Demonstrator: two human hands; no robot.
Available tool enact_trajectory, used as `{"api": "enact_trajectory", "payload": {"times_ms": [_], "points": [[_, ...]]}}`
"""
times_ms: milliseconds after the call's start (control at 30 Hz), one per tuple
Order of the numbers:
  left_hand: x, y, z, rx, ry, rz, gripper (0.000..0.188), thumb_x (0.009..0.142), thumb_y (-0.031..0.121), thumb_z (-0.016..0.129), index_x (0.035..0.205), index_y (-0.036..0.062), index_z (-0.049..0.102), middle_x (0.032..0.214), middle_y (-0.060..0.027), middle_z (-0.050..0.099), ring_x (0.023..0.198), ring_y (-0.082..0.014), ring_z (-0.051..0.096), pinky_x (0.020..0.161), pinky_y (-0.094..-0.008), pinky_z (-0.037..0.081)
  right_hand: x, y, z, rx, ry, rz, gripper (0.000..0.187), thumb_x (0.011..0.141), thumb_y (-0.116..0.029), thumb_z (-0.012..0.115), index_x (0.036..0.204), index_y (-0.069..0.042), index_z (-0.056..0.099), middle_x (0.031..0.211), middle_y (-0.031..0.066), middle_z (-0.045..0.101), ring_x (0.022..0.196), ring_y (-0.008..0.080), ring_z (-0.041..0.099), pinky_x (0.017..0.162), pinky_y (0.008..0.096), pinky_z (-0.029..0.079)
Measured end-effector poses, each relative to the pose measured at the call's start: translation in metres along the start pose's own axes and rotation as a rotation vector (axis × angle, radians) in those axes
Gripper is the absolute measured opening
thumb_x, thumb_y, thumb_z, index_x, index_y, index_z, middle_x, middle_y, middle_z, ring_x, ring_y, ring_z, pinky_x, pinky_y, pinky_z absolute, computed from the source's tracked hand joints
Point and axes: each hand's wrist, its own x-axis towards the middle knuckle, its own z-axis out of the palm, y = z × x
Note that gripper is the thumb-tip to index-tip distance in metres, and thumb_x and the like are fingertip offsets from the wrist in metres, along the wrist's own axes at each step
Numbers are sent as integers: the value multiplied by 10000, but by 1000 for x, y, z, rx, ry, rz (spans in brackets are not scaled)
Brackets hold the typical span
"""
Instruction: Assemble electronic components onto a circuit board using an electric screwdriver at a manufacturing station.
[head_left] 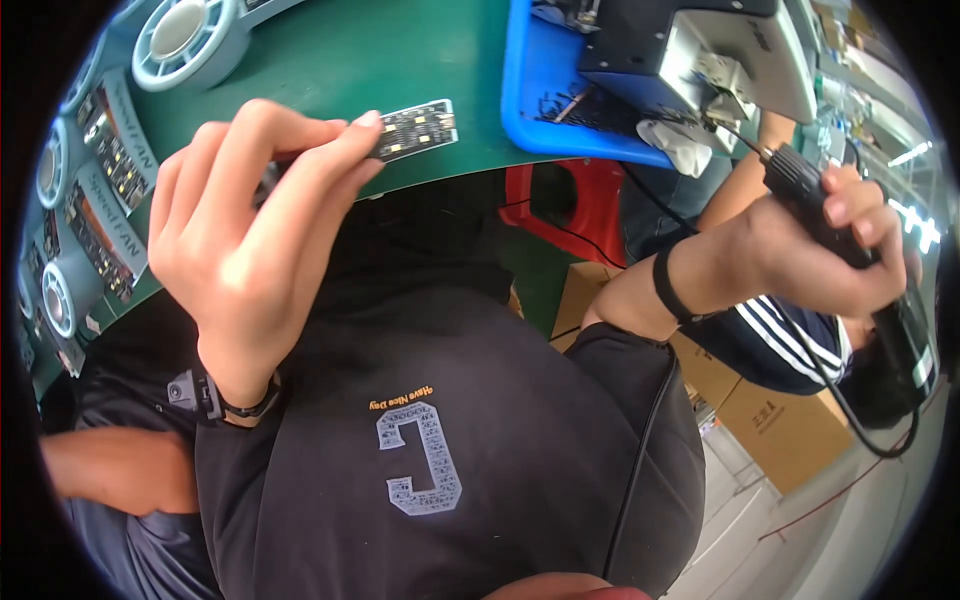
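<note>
My left hand (245, 215) is raised over the near edge of the green table, pinching a small black circuit board (425, 130) with pale yellow components between thumb and fingers. On the right, my right hand (825, 250) is wrapped round a black electric screwdriver (797, 180) with a cable. The thin bit points toward the front of a black-and-silver screw feeder (640, 45); I cannot tell whether it touches. Under the feeder is a blue tray (517, 125) holding many small dark screws (590, 108).
Light-blue fan housings (240, 50) with circuit boards line the table's left side. A crumpled white cloth or glove (680, 148) lies at the tray's edge. Below are a red stool (570, 215) and cardboard boxes (785, 435). Other people sit close at left and right.
</note>
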Motion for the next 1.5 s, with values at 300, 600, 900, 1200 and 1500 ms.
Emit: {"api": "enact_trajectory", "payload": {"times_ms": [300,600,900,1200,1500], "points": [[5,3,5,44,-25,-20,255,736,126,854,986,136,802,855,37,671,737,-143,585,684,-287,425,5,21,-25,22,-228,91,274,908,-225,473,663,-115,418,580,39,411,457,203,468,543,351,458],[8,9,7,37,-16,-21,257,730,134,859,981,146,806,853,35,678,743,-140,594,677,-286,423,6,19,-27,16,-204,28,259,876,-232,480,653,-111,425,612,37,412,473,195,451,558,373,460],[8,10,3,46,-32,-27,258,731,135,860,984,145,808,852,36,676,750,-140,602,682,-289,429,20,23,-20,41,-381,156,243,875,-209,507,665,-107,438,641,31,424,520,180,467,604,381,454],[7,4,5,36,-4,8,294,702,111,854,992,125,806,856,16,667,754,-166,606,684,-296,442,-36,-16,9,199,-444,-6,275,985,-241,411,819,-62,538,722,70,477,496,197,459,502,389,409],[1,-5,9,20,91,21,306,672,172,851,974,163,803,847,46,669,725,-141,603,645,-278,415,-85,0,86,171,-391,64,259,914,-219,454,682,-107,429,671,19,399,453,155,398,513,362,411]]}}
